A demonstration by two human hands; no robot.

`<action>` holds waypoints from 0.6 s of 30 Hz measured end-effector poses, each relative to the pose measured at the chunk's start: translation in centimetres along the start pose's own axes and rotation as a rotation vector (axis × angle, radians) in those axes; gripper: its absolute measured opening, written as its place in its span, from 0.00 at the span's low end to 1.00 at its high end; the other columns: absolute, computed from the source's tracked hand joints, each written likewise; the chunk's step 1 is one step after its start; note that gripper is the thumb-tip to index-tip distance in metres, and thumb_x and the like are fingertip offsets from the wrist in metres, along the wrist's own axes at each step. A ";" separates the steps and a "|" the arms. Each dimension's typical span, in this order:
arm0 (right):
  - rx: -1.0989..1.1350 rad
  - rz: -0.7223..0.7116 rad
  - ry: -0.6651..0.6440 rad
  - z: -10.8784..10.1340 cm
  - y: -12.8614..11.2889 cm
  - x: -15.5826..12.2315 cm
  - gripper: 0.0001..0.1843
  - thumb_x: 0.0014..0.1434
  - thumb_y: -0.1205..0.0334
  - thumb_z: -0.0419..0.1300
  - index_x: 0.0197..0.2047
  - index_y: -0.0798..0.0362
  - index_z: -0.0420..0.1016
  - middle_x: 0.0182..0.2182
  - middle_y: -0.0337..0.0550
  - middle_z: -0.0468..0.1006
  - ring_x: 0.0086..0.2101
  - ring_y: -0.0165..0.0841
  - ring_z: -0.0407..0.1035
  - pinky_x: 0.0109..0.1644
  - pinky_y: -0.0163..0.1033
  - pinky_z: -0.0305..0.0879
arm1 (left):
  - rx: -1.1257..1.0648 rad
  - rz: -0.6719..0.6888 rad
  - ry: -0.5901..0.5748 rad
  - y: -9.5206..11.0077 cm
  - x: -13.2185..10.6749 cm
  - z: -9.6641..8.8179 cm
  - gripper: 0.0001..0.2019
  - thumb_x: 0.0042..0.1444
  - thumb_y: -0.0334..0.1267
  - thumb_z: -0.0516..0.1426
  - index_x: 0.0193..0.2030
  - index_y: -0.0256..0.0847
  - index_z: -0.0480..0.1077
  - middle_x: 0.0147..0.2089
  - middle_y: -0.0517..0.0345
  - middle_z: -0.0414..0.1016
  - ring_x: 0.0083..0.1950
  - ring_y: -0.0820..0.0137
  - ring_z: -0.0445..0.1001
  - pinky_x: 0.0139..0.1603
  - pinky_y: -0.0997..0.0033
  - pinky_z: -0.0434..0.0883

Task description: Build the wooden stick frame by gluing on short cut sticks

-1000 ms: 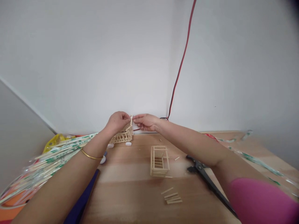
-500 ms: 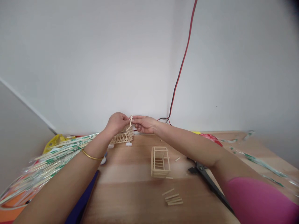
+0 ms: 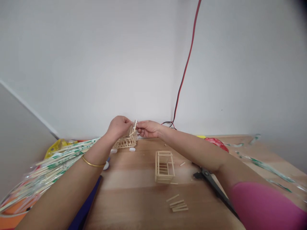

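At the back of the table stands a small cart point(image 3: 125, 142) built of thin wooden sticks, with white round wheels under it. A narrow stick piece point(image 3: 135, 125) rises at a slant from its right end. My left hand point(image 3: 120, 124) is closed, its fingertips pinching at the upper left side of this piece. From the right, my right hand point(image 3: 148, 129) is closed with thumb and fingers on the same piece near its top. My left hand and wrist hide part of the cart.
An open box frame of sticks point(image 3: 164, 166) stands mid-table, with several short sticks point(image 3: 178, 206) in front. Black-handled scissors point(image 3: 213, 183) lie under my right forearm. Wrapped chopsticks point(image 3: 64, 159) are heaped at left. A red and black cable point(image 3: 185, 70) hangs down the wall.
The slanted stick piece has tilted slightly to the right and more of it shows between my hands. My right fingers have closed in around it and sit slightly lower.
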State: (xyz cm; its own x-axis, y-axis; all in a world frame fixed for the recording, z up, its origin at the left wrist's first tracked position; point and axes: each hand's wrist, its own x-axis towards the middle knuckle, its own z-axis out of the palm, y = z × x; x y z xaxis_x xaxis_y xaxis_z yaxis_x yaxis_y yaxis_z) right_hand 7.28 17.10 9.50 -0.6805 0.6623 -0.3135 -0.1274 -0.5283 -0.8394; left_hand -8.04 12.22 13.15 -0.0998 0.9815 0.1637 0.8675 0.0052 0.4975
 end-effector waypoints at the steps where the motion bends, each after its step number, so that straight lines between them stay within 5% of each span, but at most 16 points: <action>1: -0.002 -0.003 0.005 0.0 0.0 0.0 0.06 0.59 0.74 0.57 0.30 0.59 0.69 0.17 0.32 0.67 0.17 0.19 0.59 0.19 0.22 0.55 | -0.014 -0.018 0.013 0.3 -0.2 -0.1 0.16 0.50 0.47 0.54 0.24 0.36 0.74 0.17 0.61 0.61 0.23 0.74 0.59 0.25 0.73 0.53; 6: -0.025 -0.018 0.027 0.1 -0.2 -0.2 0.07 0.58 0.74 0.57 0.28 0.58 0.68 0.17 0.32 0.66 0.17 0.19 0.58 0.18 0.23 0.53 | -0.131 -0.101 -0.039 1.6 -0.7 0.1 0.17 0.45 0.48 0.58 0.16 0.37 0.67 0.14 0.65 0.49 0.20 0.76 0.51 0.23 0.71 0.49; 18: -0.065 -0.049 0.052 -0.5 -1.3 -1.0 0.10 0.55 0.73 0.57 0.24 0.56 0.63 0.14 0.29 0.60 0.16 0.20 0.51 0.19 0.25 0.49 | -0.176 -0.151 -0.034 1.6 -0.4 1.0 0.11 0.42 0.42 0.58 0.17 0.39 0.66 0.15 0.63 0.57 0.20 0.75 0.57 0.22 0.72 0.52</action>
State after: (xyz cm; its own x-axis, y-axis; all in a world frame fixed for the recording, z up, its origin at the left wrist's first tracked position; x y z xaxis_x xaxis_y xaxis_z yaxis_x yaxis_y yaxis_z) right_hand 8.52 17.39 10.63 -0.6357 0.7141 -0.2931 -0.1110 -0.4604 -0.8808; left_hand -6.13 12.07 13.01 -0.2030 0.9779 0.0492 0.7455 0.1218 0.6553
